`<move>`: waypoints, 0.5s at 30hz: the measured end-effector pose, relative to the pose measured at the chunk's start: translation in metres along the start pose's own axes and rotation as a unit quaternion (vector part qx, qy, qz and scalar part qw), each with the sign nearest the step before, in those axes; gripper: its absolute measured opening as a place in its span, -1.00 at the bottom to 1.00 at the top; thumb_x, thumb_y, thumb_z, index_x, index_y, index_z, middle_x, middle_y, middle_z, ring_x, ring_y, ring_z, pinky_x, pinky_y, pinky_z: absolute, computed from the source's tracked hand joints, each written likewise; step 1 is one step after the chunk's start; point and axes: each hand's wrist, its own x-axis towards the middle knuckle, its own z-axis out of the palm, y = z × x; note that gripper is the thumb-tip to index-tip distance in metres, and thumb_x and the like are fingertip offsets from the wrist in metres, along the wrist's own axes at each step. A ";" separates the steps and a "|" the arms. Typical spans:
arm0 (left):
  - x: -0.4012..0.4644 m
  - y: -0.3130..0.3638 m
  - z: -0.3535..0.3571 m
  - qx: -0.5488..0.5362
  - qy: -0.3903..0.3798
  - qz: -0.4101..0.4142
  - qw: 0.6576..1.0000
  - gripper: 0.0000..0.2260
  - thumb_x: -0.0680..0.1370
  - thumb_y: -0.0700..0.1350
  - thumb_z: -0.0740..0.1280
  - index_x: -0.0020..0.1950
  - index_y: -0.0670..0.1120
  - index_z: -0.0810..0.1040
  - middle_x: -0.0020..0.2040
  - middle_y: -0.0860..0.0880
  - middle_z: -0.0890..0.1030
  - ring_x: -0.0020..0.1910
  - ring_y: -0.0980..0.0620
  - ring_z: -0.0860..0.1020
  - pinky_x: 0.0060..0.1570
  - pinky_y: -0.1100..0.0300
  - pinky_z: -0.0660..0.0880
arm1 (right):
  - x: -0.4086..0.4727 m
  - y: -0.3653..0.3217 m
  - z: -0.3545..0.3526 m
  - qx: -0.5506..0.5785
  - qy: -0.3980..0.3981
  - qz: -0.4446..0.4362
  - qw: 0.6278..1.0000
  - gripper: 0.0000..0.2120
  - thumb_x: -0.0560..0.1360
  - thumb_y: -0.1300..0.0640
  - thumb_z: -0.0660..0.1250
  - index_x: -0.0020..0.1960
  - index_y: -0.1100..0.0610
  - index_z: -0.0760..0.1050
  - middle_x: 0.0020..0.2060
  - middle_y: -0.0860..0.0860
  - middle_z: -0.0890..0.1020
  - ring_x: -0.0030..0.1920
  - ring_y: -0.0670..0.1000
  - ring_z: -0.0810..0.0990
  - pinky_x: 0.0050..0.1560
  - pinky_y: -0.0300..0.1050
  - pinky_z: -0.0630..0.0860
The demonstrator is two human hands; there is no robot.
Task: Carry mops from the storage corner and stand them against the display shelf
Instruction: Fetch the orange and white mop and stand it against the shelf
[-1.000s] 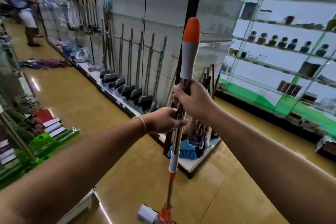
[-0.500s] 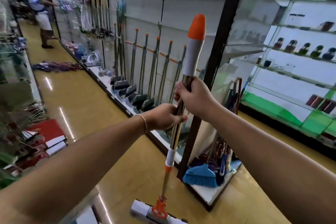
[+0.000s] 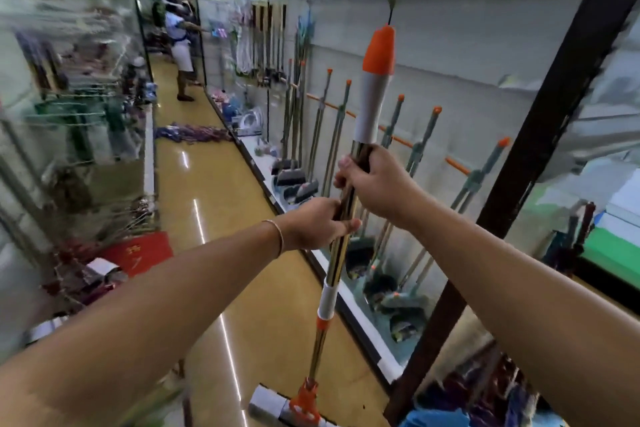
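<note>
A mop with a shiny metal pole, grey grip and orange cap (image 3: 375,90) stands nearly upright in a shop aisle, tilted slightly with its top to the right, its orange-jointed flat head at the floor near the bottom edge. Beyond it, a row of grey-handled, orange-tipped mops (image 3: 420,149) leans against the white display shelf (image 3: 450,45), their dark heads resting along the shelf's low base, the nearest just behind the held pole.
</note>
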 end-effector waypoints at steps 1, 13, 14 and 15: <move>0.017 -0.005 -0.005 0.004 0.003 -0.011 1.000 -0.66 0.55 0.16 0.29 -0.03 -0.11 0.58 -0.07 -0.21 0.62 -0.08 -0.15 0.61 0.05 -0.20 0.55 | 0.019 0.009 -0.002 0.003 -0.008 -0.003 1.000 -0.79 0.66 0.12 0.20 -0.12 0.10 0.50 -0.21 0.12 0.66 -0.17 -0.03 0.68 -0.13 -0.21 0.58; 0.149 -0.058 -0.074 -0.005 0.056 -0.100 0.993 -0.76 0.60 0.03 0.28 0.08 -0.12 0.57 0.00 -0.13 0.63 0.03 -0.09 0.60 0.16 -0.10 0.53 | 0.197 0.067 0.008 -0.014 -0.099 -0.046 0.994 -0.78 0.66 0.07 0.21 0.01 0.19 0.54 -0.06 0.22 0.66 -0.03 0.17 0.65 0.09 0.15 0.60; 0.157 -0.065 -0.080 -0.010 0.062 -0.107 0.992 -0.74 0.60 0.04 0.28 0.10 -0.13 0.56 0.02 -0.15 0.63 0.04 -0.11 0.60 0.16 -0.12 0.53 | 0.210 0.070 0.012 -0.012 -0.100 -0.049 0.994 -0.80 0.65 0.05 0.22 0.03 0.16 0.53 -0.05 0.19 0.66 -0.02 0.14 0.65 0.10 0.15 0.60; 0.165 -0.071 -0.086 -0.013 0.069 -0.112 0.991 -0.73 0.60 0.03 0.28 0.12 -0.15 0.56 0.03 -0.18 0.63 0.04 -0.11 0.60 0.15 -0.10 0.54 | 0.223 0.073 0.017 -0.005 -0.099 -0.051 0.994 -0.83 0.64 0.03 0.24 0.05 0.13 0.52 -0.05 0.16 0.66 -0.02 0.12 0.65 0.11 0.14 0.60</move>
